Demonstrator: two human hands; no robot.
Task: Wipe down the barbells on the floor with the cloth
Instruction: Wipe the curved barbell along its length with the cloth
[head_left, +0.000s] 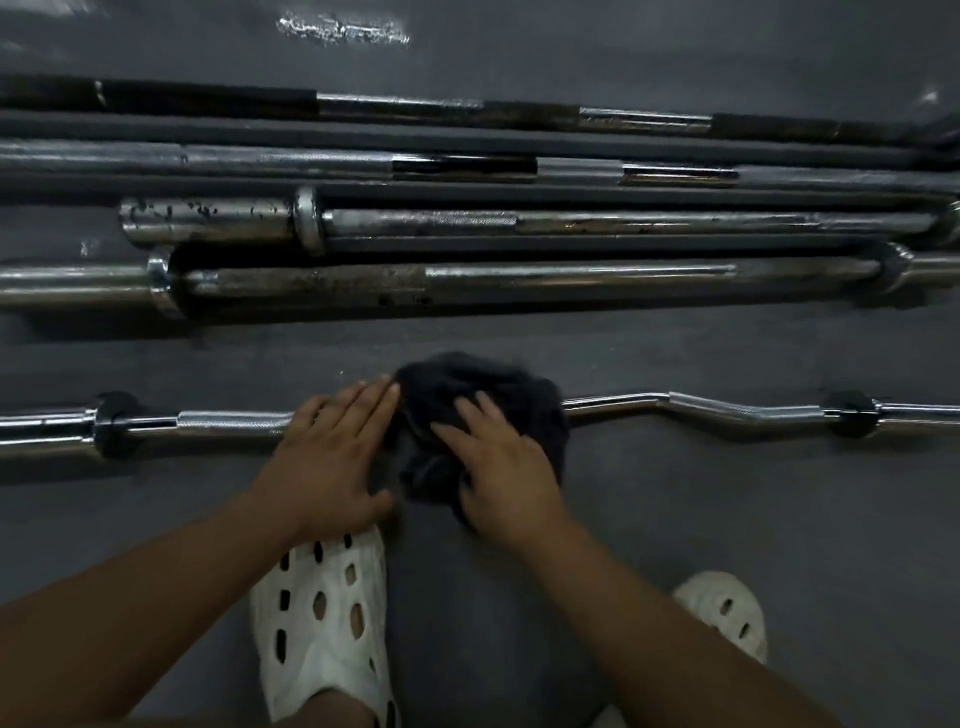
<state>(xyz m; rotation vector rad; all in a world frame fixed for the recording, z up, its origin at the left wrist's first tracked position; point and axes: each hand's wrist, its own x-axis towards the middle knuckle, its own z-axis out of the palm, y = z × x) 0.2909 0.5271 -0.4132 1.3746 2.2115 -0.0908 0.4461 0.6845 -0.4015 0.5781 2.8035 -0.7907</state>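
A curl bar (727, 410) lies across the grey floor (753, 545) just in front of the person, with a black collar (117, 423) near its left end and another near its right. A dark cloth (467, 384) is bunched over the middle of this bar, hiding the stretch beneath it. The right hand (498, 467) lies on top of the cloth with fingers spread and nearly straight, pressing it onto the bar; its grip is released, not closed round the fabric. The left hand (327, 457) rests flat on the bar just left of the cloth, fingers straight and together, fingertips touching the cloth's edge; its grip is released too. Beyond the curl bar, across a strip of bare floor, four straight bars (571, 278) lie side by side and parallel to it, their chrome dull and spotted in places. Below the hands are the person's white perforated shoes, the left shoe (322, 613) just beneath the left wrist and the right shoe (727, 608) off to the right.
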